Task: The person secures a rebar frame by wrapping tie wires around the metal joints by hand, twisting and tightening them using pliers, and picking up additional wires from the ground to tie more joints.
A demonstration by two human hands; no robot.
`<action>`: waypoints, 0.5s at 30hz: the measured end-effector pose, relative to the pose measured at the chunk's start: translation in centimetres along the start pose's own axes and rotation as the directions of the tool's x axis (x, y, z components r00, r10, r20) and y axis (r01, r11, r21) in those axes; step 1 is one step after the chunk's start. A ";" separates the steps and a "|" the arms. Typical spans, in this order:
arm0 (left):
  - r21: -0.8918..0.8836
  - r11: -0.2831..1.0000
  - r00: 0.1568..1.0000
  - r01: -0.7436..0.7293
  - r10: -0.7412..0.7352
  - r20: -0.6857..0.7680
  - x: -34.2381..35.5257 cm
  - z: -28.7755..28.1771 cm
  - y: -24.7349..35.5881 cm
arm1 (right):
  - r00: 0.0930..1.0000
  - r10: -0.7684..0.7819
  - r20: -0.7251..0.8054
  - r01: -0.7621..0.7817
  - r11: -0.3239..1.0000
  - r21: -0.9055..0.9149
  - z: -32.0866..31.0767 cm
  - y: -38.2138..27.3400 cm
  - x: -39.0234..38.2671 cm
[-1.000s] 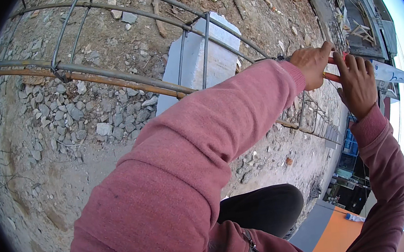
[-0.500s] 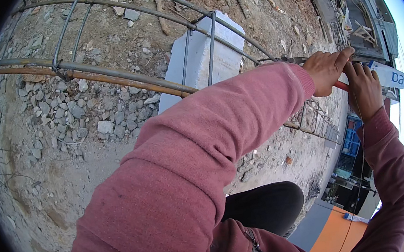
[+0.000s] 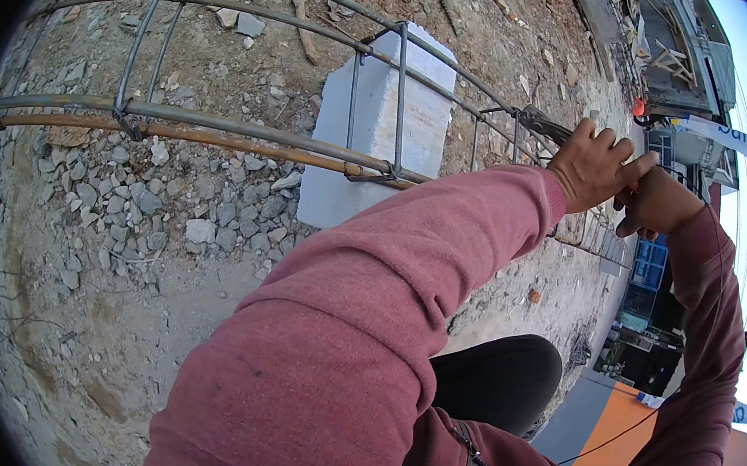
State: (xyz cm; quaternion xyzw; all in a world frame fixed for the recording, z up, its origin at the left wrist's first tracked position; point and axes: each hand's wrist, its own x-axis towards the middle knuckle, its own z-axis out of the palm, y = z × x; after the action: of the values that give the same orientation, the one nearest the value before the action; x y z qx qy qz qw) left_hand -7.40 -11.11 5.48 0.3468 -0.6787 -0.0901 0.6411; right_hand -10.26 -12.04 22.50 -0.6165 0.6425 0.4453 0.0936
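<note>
A long steel rebar cage (image 3: 256, 131), partly rusty, crosses a pale concrete block (image 3: 367, 124). At the cage's right part, a dark tool head, apparently pliers (image 3: 542, 124), extends from my hands towards the bars; its handles are hidden. My left hand (image 3: 599, 168) is closed around it with curled fingers. My right hand (image 3: 662, 203) is just below and right, touching the left, its fingers curled around something hidden. A thin dark line runs down past my right sleeve. My left forearm covers part of the cage.
Broken rubble (image 3: 201, 233), bare dirt and wooden scraps lie around the cage. My bent dark-clad knee (image 3: 498, 375) is below. At the right are a grey shack (image 3: 690, 36), a printed banner (image 3: 728, 137), overhead lines and an orange-and-grey wall (image 3: 612, 426).
Both hands have moved lower, the right one also leftwards and turned inwards under the left. The red-orange handles seen between them earlier are now hidden, and more of the dark tool head shows.
</note>
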 end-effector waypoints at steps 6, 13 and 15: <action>-0.210 0.949 0.956 0.236 -0.187 0.227 3.0 -1.1 -1.7 | 0.708 -0.301 -0.639 -0.029 0.891 -0.453 1.0 -1.2 -2.3; -0.325 0.908 0.954 0.264 -0.196 0.227 2.5 -1.4 -0.2 | 0.682 -0.376 -0.627 -0.050 0.831 -0.553 -0.3 4.4 2.2; 0.083 0.995 0.984 -0.048 0.061 -0.167 1.2 0.0 0.8 | 0.893 -0.168 -0.418 0.123 0.983 -0.134 -1.8 4.5 2.5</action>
State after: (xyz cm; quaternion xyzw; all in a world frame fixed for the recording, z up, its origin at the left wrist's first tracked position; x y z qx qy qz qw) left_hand -7.57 -11.21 6.90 0.3593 -0.6340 -0.0160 0.6846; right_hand -13.97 -15.73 23.93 -0.7495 0.5753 0.3239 -0.0487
